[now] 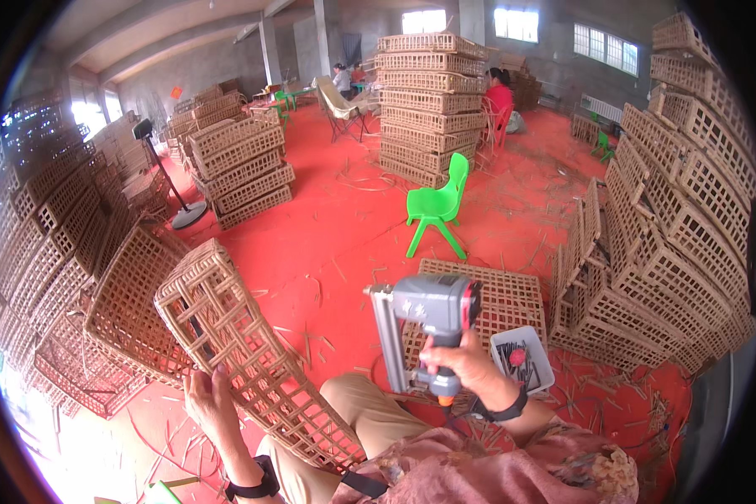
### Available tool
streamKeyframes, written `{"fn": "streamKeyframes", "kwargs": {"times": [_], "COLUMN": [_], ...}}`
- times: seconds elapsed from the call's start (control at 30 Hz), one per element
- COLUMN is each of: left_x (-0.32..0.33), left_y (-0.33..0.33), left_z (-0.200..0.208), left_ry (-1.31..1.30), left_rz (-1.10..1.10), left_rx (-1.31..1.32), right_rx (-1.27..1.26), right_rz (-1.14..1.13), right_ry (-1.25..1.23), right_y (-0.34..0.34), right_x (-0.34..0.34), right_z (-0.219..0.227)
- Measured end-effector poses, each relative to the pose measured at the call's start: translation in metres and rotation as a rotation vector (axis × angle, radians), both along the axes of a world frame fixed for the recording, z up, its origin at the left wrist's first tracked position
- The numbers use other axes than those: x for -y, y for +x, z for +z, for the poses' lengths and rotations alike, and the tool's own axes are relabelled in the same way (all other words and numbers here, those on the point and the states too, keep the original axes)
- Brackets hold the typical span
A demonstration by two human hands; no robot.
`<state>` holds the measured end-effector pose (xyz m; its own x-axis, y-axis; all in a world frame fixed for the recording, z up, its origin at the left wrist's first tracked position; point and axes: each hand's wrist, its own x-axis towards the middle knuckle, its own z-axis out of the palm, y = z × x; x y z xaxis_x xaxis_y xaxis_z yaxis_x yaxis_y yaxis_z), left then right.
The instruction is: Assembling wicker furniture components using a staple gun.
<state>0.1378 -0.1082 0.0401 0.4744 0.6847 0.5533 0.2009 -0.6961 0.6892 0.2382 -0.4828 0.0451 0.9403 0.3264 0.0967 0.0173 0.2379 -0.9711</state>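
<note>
A long woven rattan basket (244, 357) lies tilted across my lap, its lattice side turned up. My left hand (212, 410) is closed on its left edge, thumb on the lattice. In my right hand (472, 367) is a grey and black nail gun (433, 304), gripped by its handle and raised to the right of the basket. Its long metal magazine points down and does not touch the basket. Beside my right wrist stands a white plastic tub (545, 361) with dark strips of fasteners and a round red thing inside.
A woven panel (512, 290) lies on the red floor ahead. Another basket (134, 294) leans at my left. Stacked baskets rise at left, right (672, 277) and ahead (433, 109). A green chair (438, 204) stands ahead. Cane scraps litter the floor; people sit farther back.
</note>
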Motion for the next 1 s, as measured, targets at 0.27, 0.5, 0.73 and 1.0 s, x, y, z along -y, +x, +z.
{"fn": "streamKeyframes", "kwargs": {"times": [0.27, 0.5, 0.73, 1.0], "left_x": [-0.014, -0.005, -0.003, -0.011], "left_y": [-0.001, -0.003, 0.011, 0.013], "left_z": [-0.018, -0.012, 0.012, 0.028], "left_ry": [-0.241, -0.018, 0.124, 0.042], "left_rz": [-0.134, 0.005, 0.010, 0.020], "left_rx": [0.193, 0.076, 0.085, 0.045], "right_rx": [-0.015, -0.031, -0.022, -0.020], "right_rz": [0.096, 0.121, 0.141, 0.152], "right_ry": [-0.033, -0.072, -0.077, -0.065], "right_y": [-0.010, -0.015, -0.012, -0.015], "right_x": [-0.012, -0.016, -0.026, -0.028], "right_z": [-0.017, -0.019, -0.026, -0.023]}}
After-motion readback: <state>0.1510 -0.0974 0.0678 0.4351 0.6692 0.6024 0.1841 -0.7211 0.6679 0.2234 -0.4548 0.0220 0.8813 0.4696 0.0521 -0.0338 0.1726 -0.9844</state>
